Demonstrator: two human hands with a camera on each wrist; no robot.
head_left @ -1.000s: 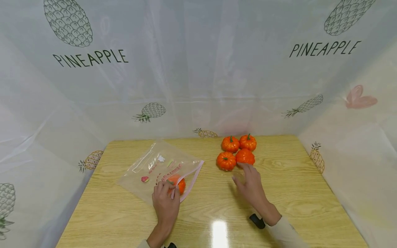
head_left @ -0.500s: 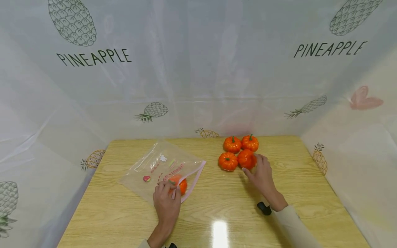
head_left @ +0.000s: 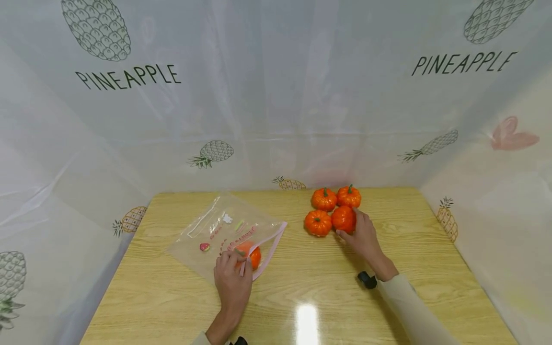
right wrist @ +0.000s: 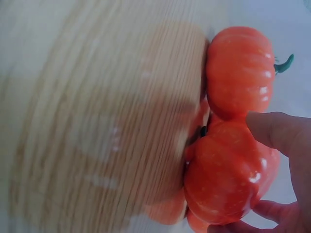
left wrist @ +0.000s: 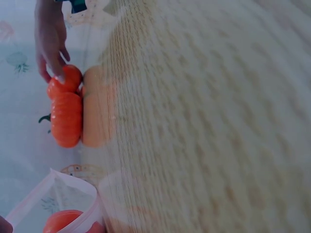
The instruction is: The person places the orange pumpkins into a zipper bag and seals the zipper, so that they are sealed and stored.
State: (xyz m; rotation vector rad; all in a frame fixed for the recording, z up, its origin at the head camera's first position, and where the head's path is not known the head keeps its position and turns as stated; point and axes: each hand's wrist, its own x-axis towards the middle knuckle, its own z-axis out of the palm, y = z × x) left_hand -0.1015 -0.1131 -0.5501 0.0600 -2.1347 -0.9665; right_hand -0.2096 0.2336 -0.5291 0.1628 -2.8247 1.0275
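My right hand point(head_left: 365, 238) has its thumb and fingers around a small orange toy pumpkin point(head_left: 343, 219), the front right one of a tight cluster. In the right wrist view this pumpkin point(right wrist: 226, 174) lies tipped over, its dark stem turned toward the table. Beside it sits another pumpkin point(right wrist: 240, 73), upright with a green stem. On the left, my left hand point(head_left: 233, 281) pinches the pink-edged mouth of a clear zip bag point(head_left: 194, 244). One pumpkin point(head_left: 255, 258) is inside, near the opening. The left wrist view shows the bag's pink rim point(left wrist: 80, 185) held apart.
Two more pumpkins, one back left point(head_left: 324, 199) and one back right point(head_left: 349, 196), stand near the table's far edge, with a third point(head_left: 318, 223) in front. A pineapple-print sheet point(head_left: 276, 96) surrounds the wooden table point(head_left: 276, 297).
My right hand has moved to the right side of the front right pumpkin and closed around it, and the pumpkin has tipped a little. The left hand stays on the bag.
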